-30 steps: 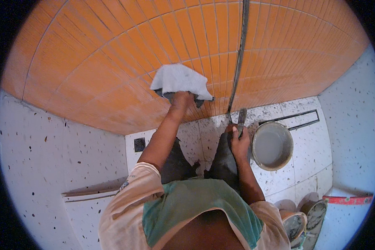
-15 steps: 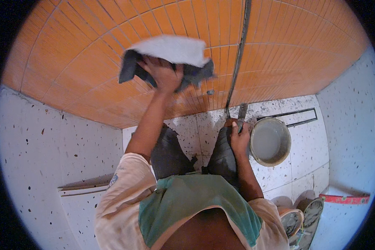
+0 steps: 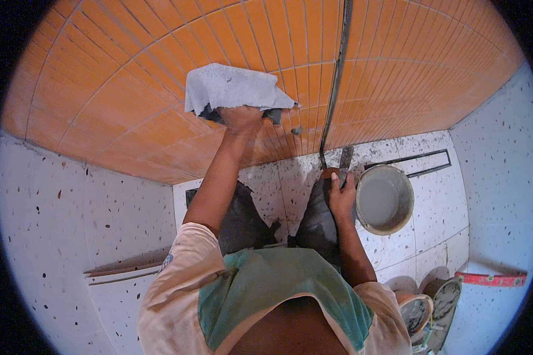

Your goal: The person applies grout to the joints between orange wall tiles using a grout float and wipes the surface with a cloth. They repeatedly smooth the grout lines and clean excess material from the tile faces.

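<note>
White cloth point(image 3: 231, 86), grasped in the left hand point(image 3: 241, 119), has moved higher and farther left of the dark strip point(image 3: 337, 77) on the orange tiles point(image 3: 284, 35), so rubbing probably reaches another patch; right of the strip's foot, the right hand point(image 3: 342, 202) clasps a flat blade point(image 3: 346, 157).

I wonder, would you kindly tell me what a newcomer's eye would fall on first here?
Most likely the bright orange tiled wall across the top of the view, with the pale cloth in the left hand in front of it. Next, perhaps, the round bucket of greyish liquid on the speckled floor, just right of the right hand, which holds a flat tool.
</note>
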Available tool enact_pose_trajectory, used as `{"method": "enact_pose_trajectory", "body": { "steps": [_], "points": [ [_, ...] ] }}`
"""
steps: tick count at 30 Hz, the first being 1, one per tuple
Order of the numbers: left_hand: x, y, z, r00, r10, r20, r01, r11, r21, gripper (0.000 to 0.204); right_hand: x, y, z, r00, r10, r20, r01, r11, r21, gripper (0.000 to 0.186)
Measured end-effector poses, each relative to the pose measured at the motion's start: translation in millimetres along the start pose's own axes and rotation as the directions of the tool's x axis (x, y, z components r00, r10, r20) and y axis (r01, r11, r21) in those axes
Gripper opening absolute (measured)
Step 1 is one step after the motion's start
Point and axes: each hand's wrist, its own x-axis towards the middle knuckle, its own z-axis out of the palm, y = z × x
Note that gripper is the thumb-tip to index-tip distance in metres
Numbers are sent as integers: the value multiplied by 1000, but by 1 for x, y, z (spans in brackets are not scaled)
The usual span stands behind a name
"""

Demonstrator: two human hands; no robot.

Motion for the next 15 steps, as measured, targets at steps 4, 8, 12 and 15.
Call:
{"method": "enact_pose_trajectory", "body": {
  "steps": [4, 8, 12, 15],
  "points": [
    [-10, -10, 7, 992, -31, 123, 21, 997, 77, 28, 4, 10, 5, 994, 90, 57, -88, 996, -23, 31],
    [-13, -14, 12, 988, 83, 133, -104, 982, 159, 35, 4, 2, 7, 994, 74, 74, -72, 997, -27, 33],
    [-3, 3, 8, 977, 58, 207, -101, 974, 205, 27, 5, 11, 13, 998, -30, 49, 32, 999, -41, 28],
    [-16, 0, 12, 960, 41, 278, -108, 967, 230, 28, 1, 23, 14, 997, -17, 76, 18, 1000, -4, 24]
  ]
}}
